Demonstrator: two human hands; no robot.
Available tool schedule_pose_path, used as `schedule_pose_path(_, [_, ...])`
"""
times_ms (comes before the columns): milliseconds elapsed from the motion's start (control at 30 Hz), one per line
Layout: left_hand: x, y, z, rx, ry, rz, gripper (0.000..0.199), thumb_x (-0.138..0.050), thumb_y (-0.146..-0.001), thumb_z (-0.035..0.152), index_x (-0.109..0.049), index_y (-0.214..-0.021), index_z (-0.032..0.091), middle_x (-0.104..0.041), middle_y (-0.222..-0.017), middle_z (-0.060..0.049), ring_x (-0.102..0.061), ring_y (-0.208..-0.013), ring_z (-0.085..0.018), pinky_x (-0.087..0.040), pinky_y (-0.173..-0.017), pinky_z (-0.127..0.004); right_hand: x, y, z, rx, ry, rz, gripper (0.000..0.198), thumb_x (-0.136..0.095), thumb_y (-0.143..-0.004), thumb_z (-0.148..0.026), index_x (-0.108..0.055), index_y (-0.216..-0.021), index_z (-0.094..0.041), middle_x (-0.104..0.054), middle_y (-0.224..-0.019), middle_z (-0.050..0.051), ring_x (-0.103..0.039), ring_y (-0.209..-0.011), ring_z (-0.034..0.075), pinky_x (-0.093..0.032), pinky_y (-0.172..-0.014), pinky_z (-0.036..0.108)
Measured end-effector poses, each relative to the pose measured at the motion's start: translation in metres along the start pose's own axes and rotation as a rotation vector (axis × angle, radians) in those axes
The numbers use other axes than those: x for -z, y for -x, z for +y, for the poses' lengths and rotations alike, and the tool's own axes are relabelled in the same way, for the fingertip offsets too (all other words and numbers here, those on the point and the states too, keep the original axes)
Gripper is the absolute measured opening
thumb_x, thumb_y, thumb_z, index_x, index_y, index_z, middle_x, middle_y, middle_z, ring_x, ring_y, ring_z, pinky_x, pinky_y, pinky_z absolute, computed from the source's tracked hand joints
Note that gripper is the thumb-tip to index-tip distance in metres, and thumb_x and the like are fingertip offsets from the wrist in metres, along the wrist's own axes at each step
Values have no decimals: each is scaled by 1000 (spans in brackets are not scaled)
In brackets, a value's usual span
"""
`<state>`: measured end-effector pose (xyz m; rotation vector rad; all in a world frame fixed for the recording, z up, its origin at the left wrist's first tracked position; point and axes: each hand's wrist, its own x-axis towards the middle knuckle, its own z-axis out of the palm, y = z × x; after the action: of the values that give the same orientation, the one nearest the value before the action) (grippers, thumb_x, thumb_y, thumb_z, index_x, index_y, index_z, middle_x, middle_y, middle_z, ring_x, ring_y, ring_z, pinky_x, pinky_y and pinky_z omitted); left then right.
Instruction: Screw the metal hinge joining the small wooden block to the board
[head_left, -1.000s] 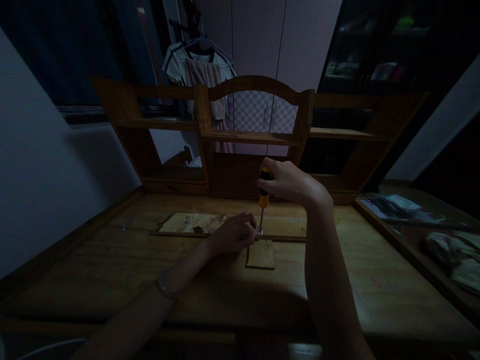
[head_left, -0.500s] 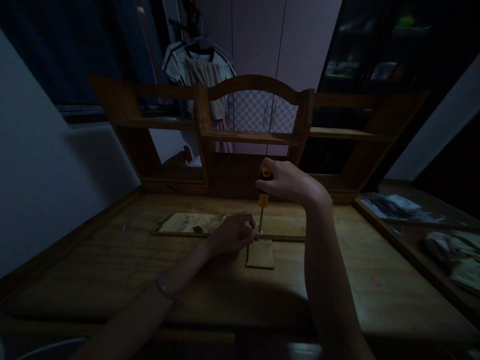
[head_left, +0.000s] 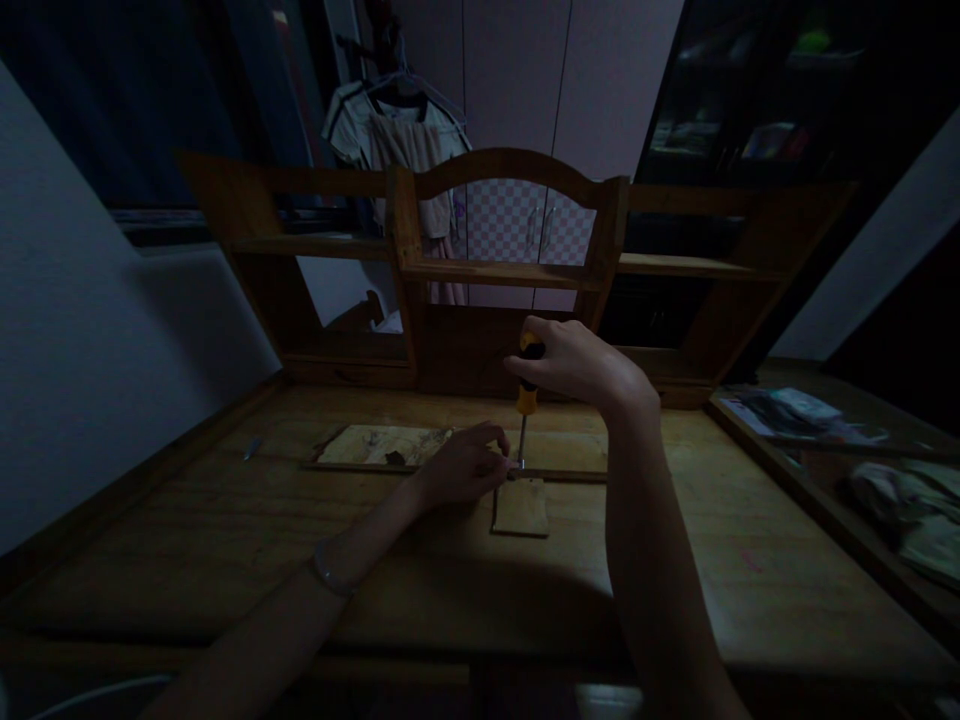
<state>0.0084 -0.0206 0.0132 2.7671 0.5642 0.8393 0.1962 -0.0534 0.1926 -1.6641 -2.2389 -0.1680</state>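
My right hand [head_left: 574, 362] grips the yellow and black handle of a screwdriver [head_left: 527, 400], held upright with its shaft pointing down. The shaft's tip meets a small metal piece beside the fingertips of my left hand [head_left: 469, 464]. Those left fingers are pinched together at the tip; what lies between them is too small to make out. Under the hands runs a long thin wooden board [head_left: 574, 452], its left part bearing dark marks. A small square wooden piece [head_left: 521, 508] lies against its near side, partly behind the left fingertips.
The wooden desk [head_left: 300, 560] carries a small metallic object [head_left: 253, 448] at the left. A wooden shelf unit [head_left: 510, 270] rises along the back. On the right, a side surface holds papers [head_left: 806, 408] and a pale cloth item [head_left: 915, 510].
My right hand has turned slightly on the screwdriver handle, its thumb shifting left. The left hand and the boards have hardly moved.
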Motion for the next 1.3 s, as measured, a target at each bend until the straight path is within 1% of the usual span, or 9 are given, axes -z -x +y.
schedule_pose_path(133, [-1,1,2,3,-1,12,31,-46,-96,33,-74,-89,21,-62,-104,-6,-59,-91,-16,-46,-83,-29,4,3,-4,43,-94,-4,29,-49,-86,-43,-62,-93,-18,-70,-93,10,-62,-82,21,-41,-68,28])
schedule_pose_path(267, [0,0,3,-3,-17,0,32,-45,-97,34,-74,-91,23,-62,-105,-6,-59,-92,-17,-46,-83,-29,4,3,-6,58,-105,5,25,-51,-85,-38,-64,-92,-18,-70,-91,10,-62,-82,20,-41,-67,26])
schedule_pose_path(433, [1,0,3,-8,1,-2,31,-45,-96,32,-75,-96,23,-62,-103,-7,-59,-94,-18,-47,-84,-30,0,-1,-3,38,-70,28,31,-47,-88,-43,-65,-92,-18,-70,-92,11,-62,-81,20,-41,-68,28])
schedule_pose_path(633, [-3,0,3,-10,7,1,31,-45,-96,32,-74,-92,22,-62,-102,-6,-59,-94,-17,-46,-87,-30,1,-2,-4,13,-34,19,38,-48,-86,-51,-64,-90,-17,-69,-89,11,-62,-80,22,-40,-68,30])
schedule_pose_path(800, [-1,0,4,-1,-1,-3,29,-46,-96,31,-74,-95,23,-62,-104,-5,-59,-95,-17,-45,-87,-30,3,1,-5,38,-95,8,32,-48,-85,-44,-64,-94,-17,-69,-92,11,-61,-82,22,-40,-68,29])
schedule_pose_path(900, [-1,0,3,0,-25,19,30,-46,-96,32,-75,-91,23,-62,-104,-5,-59,-94,-17,-45,-86,-30,1,0,-5,54,-78,43,31,-48,-84,-38,-64,-100,-17,-69,-96,11,-61,-87,24,-40,-70,30])
schedule_pose_path(967, [-2,1,1,6,-36,24,31,-46,-96,32,-75,-88,22,-62,-104,-5,-59,-93,-17,-45,-84,-30,-1,-2,-5,59,-62,53,30,-47,-85,-37,-64,-102,-17,-69,-96,11,-61,-87,24,-39,-70,30])
schedule_pose_path(1133, [-1,0,1,8,-48,0,34,-44,-97,34,-75,-87,22,-62,-103,-6,-58,-94,-17,-45,-84,-29,-5,-3,-6,46,-52,59,31,-43,-90,-38,-64,-100,-19,-69,-93,12,-63,-85,24,-39,-70,31])
schedule_pose_path(1300, [-1,-2,3,-5,-34,-29,33,-42,-97,32,-74,-95,24,-63,-103,-5,-59,-93,-16,-45,-85,-29,-3,-2,-5,49,-76,31,29,-49,-87,-43,-62,-96,-19,-69,-90,10,-62,-81,22,-40,-68,29])
